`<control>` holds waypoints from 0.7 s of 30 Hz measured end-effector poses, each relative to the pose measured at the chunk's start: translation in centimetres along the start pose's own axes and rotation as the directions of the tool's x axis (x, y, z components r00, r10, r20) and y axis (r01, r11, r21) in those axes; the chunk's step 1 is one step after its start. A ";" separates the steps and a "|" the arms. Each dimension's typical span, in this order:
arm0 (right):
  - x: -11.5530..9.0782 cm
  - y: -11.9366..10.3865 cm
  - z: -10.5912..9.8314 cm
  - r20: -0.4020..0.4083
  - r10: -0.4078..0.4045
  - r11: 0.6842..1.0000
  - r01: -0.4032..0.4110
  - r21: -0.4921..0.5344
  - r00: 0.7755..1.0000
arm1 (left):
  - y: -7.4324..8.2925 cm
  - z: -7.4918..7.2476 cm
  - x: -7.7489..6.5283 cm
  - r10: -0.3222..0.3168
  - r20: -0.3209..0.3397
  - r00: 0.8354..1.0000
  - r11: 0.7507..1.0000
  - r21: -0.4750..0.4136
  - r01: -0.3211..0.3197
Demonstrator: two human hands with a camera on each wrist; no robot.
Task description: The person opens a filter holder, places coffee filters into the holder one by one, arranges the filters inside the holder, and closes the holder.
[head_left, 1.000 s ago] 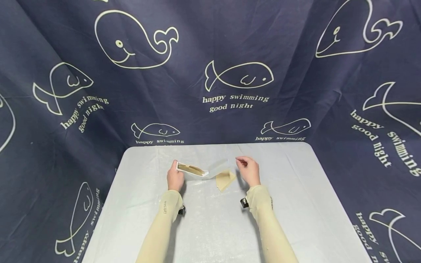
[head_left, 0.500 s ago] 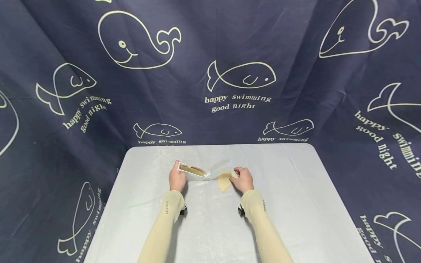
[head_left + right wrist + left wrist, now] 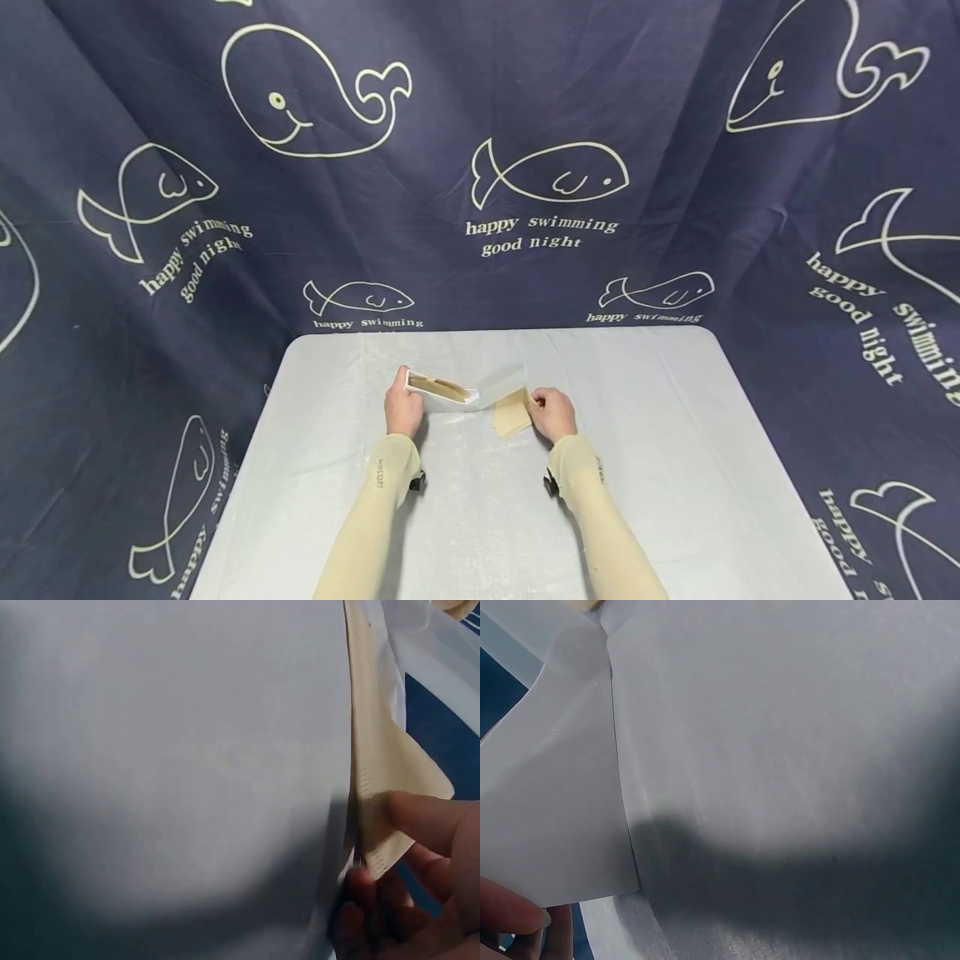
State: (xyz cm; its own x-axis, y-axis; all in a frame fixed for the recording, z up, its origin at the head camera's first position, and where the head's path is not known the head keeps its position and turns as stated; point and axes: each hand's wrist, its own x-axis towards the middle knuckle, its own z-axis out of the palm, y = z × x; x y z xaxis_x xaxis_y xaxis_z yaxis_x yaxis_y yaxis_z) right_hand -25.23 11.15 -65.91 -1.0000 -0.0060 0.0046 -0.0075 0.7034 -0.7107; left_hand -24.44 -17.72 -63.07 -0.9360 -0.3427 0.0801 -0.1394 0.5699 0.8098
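Your left hand (image 3: 403, 410) grips the white box (image 3: 447, 406) and your right hand (image 3: 555, 415) pinches the tan paper (image 3: 512, 414) beside it, lower middle of the head view, so tugging that thin edge could crease or tear it.

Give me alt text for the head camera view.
A person's left hand holds an open white box with tan material inside; the right hand pinches a tan sheet. Below is a pale table, behind, a navy whale-and-fish curtain.

Long cream sleeves (image 3: 365, 533) bear lettering (image 3: 381, 473) beside black wrist devices (image 3: 417, 482).
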 end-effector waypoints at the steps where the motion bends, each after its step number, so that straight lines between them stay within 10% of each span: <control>1: 0.0 0.0 -0.3 0.009 0.011 1.000 -0.011 0.003 1.000 | 0.0 0.0 0.0 0.002 0.001 1.000 1.000 0.001 -0.002; 12: 0.9 -0.3 -6.0 -0.138 0.104 0.969 -0.070 0.236 0.985 | 0.1 -0.4 0.0 0.022 0.031 0.999 1.000 0.006 -0.022; 21: 0.8 -1.7 -9.7 -0.236 0.132 0.884 -0.007 0.468 0.963 | -0.2 -0.7 0.0 0.009 0.081 0.997 1.000 -0.003 -0.009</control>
State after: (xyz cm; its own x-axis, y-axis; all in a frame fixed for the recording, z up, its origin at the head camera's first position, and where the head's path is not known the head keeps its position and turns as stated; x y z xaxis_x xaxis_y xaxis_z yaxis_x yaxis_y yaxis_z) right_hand -26.00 16.81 -57.90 -0.9640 0.2549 0.0762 0.0009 0.2896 -0.9572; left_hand -24.23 -18.33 -62.83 -0.9602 -0.2764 0.0400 -0.1305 0.5707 0.8107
